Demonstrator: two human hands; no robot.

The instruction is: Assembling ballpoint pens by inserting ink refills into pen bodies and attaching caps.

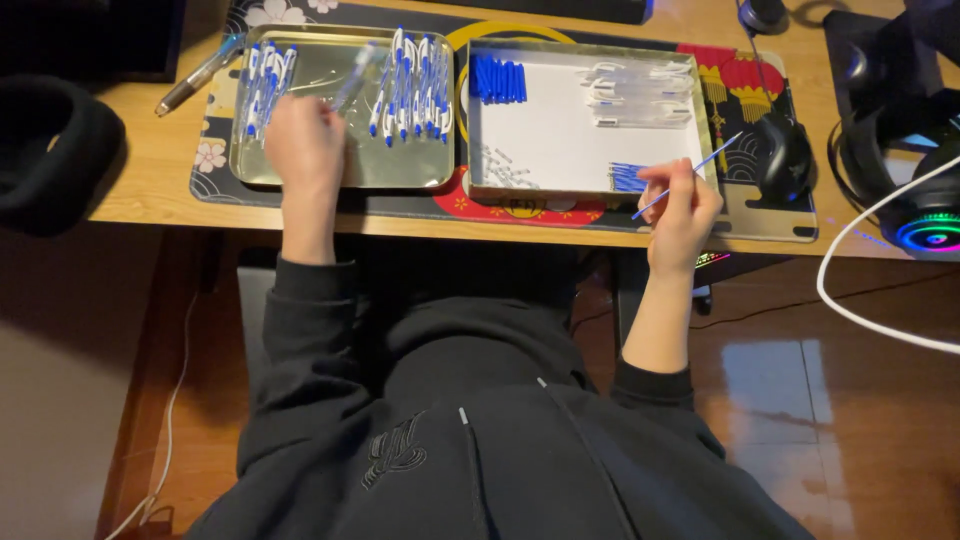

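On the desk, the left hand is over the metal tray's near left part, fingers closed on a clear barrel angled toward the far edge, between rows of finished pens. At the white tray's near right corner, the right hand pinches a blue refill, tilted, just beside a refill pile.

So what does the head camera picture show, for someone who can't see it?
A person at a wooden desk holds a thin blue refill in the right hand over a white tray of pen parts. The left hand lifts a clear pen barrel over a metal tray of finished pens.
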